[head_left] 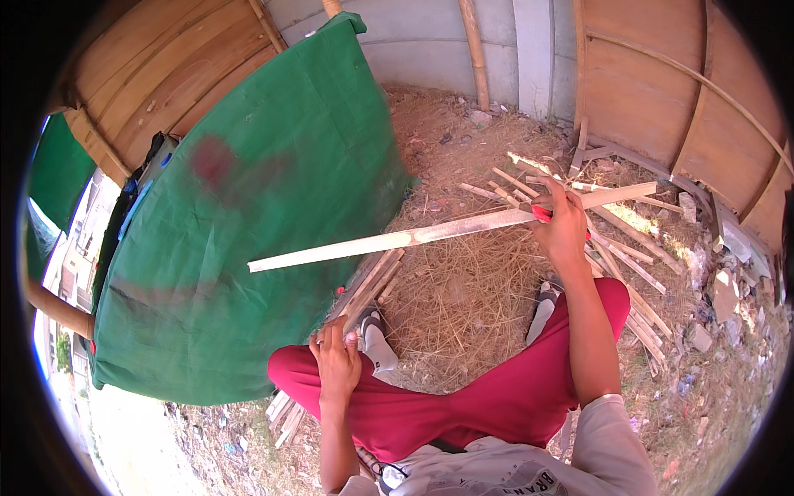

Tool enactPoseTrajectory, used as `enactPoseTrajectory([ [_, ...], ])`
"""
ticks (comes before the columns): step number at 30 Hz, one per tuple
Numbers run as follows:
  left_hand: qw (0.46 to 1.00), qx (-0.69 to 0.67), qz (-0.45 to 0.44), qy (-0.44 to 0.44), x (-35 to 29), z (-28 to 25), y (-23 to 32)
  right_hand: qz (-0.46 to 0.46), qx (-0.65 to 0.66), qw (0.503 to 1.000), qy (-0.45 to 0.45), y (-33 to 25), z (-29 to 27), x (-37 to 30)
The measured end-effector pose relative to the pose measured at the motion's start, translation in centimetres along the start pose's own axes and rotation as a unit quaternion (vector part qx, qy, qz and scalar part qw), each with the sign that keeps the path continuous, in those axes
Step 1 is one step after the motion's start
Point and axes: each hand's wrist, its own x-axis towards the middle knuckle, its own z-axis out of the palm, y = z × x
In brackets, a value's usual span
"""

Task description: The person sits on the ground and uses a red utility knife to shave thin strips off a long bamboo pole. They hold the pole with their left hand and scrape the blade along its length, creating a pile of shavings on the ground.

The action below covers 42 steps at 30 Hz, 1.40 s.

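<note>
A long pale bamboo strip (pixel 471 224) lies slantwise across the view, its left end in front of the green sheet and its right end over a pile of strips. My right hand (pixel 562 219) is closed around it right of its middle. Bits of a red object (pixel 541 213) show at that hand; its kind is mostly hidden by the fingers. My left hand (pixel 337 362) is beside my left knee, apart from the strip, fingers loosely spread and nothing visible in them.
A green sheet (pixel 273 190) hangs at the left. More bamboo strips (pixel 633 273) are piled at the right, and others (pixel 372 285) lie by my left foot. Shavings (pixel 447 314) cover the ground between my feet. Rubble (pixel 728 298) lies along the right-hand panels.
</note>
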Motion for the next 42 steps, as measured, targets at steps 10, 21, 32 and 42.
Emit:
enactPoseTrajectory([
  [10,0.899,-0.315,-0.246,0.181,-12.8,1.6,-11.8,0.006,0.042,0.999,0.030,-0.5,-1.2,0.2],
  [21,0.879,-0.198,-0.425,0.088,-14.5,-1.0,-3.9,0.015,0.087,0.994,0.071,-0.8,1.7,-0.5],
  [32,0.797,-0.600,-0.061,-0.018,7.1,5.1,14.2,0.115,0.146,0.981,0.057,-3.1,5.4,-2.1],
  [42,0.697,-0.683,-0.025,0.218,14.4,8.9,23.9,0.058,0.277,0.959,0.018,-6.2,5.8,-3.6],
])
